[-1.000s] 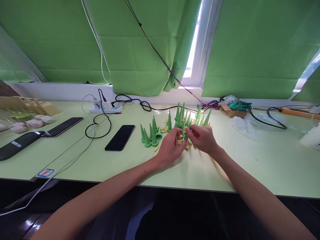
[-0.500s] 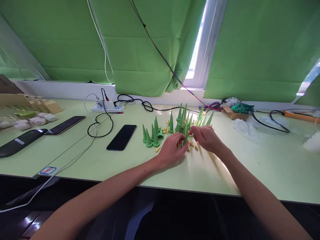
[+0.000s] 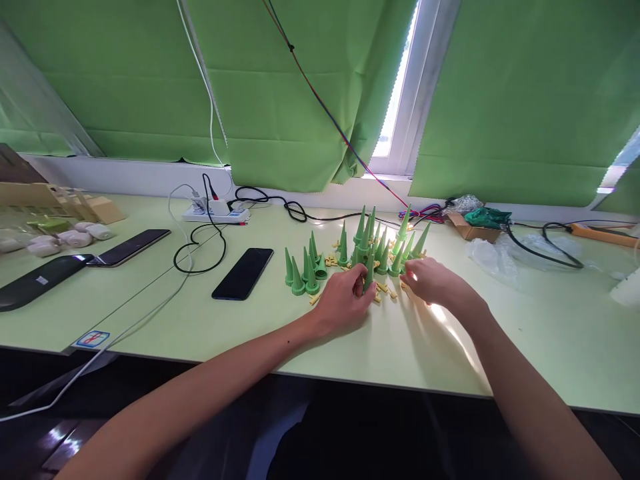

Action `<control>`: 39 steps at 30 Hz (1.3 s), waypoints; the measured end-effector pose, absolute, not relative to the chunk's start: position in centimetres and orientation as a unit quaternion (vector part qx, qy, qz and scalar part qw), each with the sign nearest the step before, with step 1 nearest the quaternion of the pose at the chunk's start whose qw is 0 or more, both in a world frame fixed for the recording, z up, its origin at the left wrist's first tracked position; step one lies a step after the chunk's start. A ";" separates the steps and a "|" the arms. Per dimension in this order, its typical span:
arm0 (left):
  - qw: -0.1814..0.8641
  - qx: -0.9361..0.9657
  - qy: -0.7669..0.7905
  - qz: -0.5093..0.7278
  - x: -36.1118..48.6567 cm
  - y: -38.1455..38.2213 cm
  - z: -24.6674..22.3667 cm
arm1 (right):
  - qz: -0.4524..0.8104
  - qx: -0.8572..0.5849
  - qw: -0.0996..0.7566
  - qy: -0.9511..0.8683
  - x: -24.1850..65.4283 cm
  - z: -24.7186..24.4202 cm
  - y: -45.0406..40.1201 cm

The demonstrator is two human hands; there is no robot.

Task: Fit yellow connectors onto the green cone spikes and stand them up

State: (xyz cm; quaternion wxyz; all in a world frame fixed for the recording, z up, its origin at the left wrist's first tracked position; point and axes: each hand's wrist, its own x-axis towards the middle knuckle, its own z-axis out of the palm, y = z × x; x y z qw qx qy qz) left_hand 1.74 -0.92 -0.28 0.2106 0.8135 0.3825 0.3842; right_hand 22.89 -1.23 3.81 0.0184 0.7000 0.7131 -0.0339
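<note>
Between the thumb and fingers of my left hand stands a green pointed cone, held upright close to the tabletop. My right hand is to the right of it, with its fingers drawn together low by the small yellow pieces scattered on the table. Whatever those fingertips pinch, if anything, is too small to make out. Several more green cones stand upright behind both hands. A smaller cluster of cones is left of my left hand, and one there lies tipped over.
A black phone lies left of the cones on the pale table. Beyond it are a power strip and looped black cable. Clear plastic bags and a small cardboard box are at the right.
My right hand has moved right, away from the cone in my left hand, to the yellow pieces at the right of the group. My left hand keeps the cone nearly in place.
</note>
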 end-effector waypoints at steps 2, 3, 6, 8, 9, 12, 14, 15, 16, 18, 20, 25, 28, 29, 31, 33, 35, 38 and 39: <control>0.210 0.815 0.379 0.385 1.8 -0.9 -0.3 | -0.055 0.712 0.016 0.700 23.0 4.0 -1.3; 0.210 0.815 0.378 0.385 1.8 -0.9 -0.3 | -0.060 0.716 0.011 0.695 23.1 4.0 -1.3; 0.212 0.817 0.375 0.383 1.8 -1.0 -0.3 | -0.070 0.726 -0.009 0.685 23.3 3.7 -1.1; 0.214 0.817 0.377 0.380 1.8 -1.0 -0.3 | -0.087 0.724 -0.014 0.684 23.4 3.3 -0.9; 0.214 0.817 0.379 0.380 1.8 -1.0 -0.2 | -0.096 0.721 -0.016 0.686 23.5 3.1 -0.8; 0.212 0.815 0.382 0.381 1.8 -1.0 -0.1 | -0.112 0.712 -0.030 0.693 23.4 2.5 -0.6; 0.212 0.814 0.384 0.382 1.8 -1.0 -0.1 | -0.120 0.699 -0.040 0.704 23.2 2.2 -0.5; 0.212 0.813 0.384 0.382 1.8 -1.0 0.0 | -0.123 0.691 -0.046 0.710 23.0 2.1 -0.6; 0.212 0.813 0.385 0.383 1.9 -1.0 0.0 | -0.123 0.683 -0.056 0.718 22.8 2.1 -0.6; 0.212 0.812 0.385 0.385 1.9 -1.0 0.0 | -0.116 0.664 -0.082 0.734 22.4 2.0 -0.8; 0.212 0.813 0.383 0.384 1.9 -0.9 0.0 | -0.107 0.640 -0.108 0.753 22.1 2.0 -1.0; 0.213 0.812 0.385 0.382 1.9 -0.8 0.1 | -0.065 0.612 -0.166 0.770 21.8 1.8 -1.2; 0.213 0.813 0.386 0.381 1.9 -0.8 0.1 | -0.031 0.616 -0.199 0.762 21.8 1.8 -1.4; 0.213 0.813 0.386 0.382 1.9 -0.8 0.1 | -0.028 0.614 -0.202 0.763 21.7 1.9 -1.5; 0.213 0.813 0.385 0.382 1.9 -0.8 0.1 | -0.038 0.608 -0.190 0.770 21.4 2.1 -1.8; 0.215 0.813 0.386 0.378 1.9 -0.9 0.2 | -0.052 0.606 -0.166 0.776 21.1 2.2 -2.0; 0.222 0.815 0.384 0.372 1.9 -1.0 0.2 | -0.055 0.608 -0.142 0.779 20.8 2.1 -2.2; 0.239 0.824 0.370 0.357 2.0 -1.1 0.0 | -0.043 0.617 -0.115 0.777 20.6 1.9 -2.2; 0.244 0.828 0.365 0.350 2.0 -1.0 -0.1 | -0.041 0.620 -0.108 0.776 20.6 1.8 -2.2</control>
